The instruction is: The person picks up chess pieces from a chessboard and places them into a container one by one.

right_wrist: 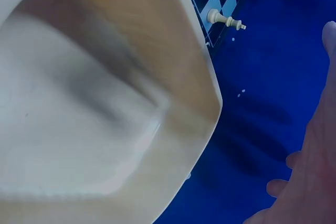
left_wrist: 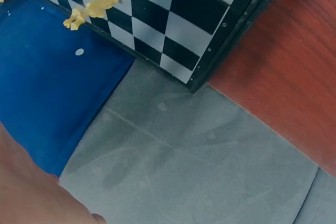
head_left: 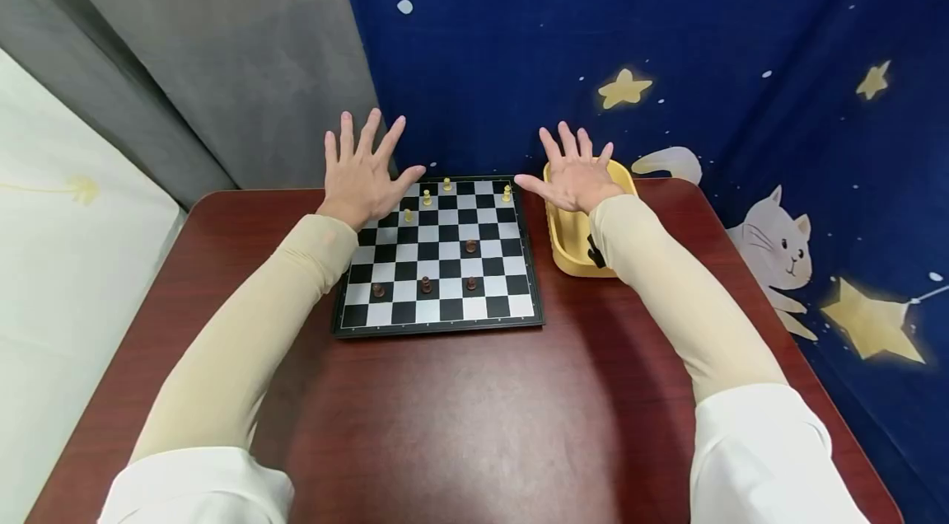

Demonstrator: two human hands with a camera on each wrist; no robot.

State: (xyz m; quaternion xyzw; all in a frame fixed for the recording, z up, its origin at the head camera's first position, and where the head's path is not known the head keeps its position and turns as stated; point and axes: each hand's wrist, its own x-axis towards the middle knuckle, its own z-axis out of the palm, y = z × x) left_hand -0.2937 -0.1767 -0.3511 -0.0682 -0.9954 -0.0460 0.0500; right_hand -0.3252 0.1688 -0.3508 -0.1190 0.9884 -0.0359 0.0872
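My left hand (head_left: 362,178) is held over the far left corner of the chessboard (head_left: 437,329), fingers straight and spread, with nothing in it. Over the yellow plastic bin (head_left: 569,267), my right hand (head_left: 574,180) is likewise spread and holds nothing. Several light chess pieces stand at the board's far side, among them a light piece (head_left: 426,198) near my left thumb and a king (right_wrist: 226,20) by the far right corner. Several dark pieces, including a dark piece (head_left: 426,285), stand on the nearer squares. My left forearm hides the board's left edge.
The reddish-brown table (head_left: 445,425) carries the board and the bin side by side. Behind its far edge hang a grey curtain (head_left: 245,38) and a blue curtain (head_left: 504,54) with stars. A white cloth (head_left: 67,260) hangs at the left.
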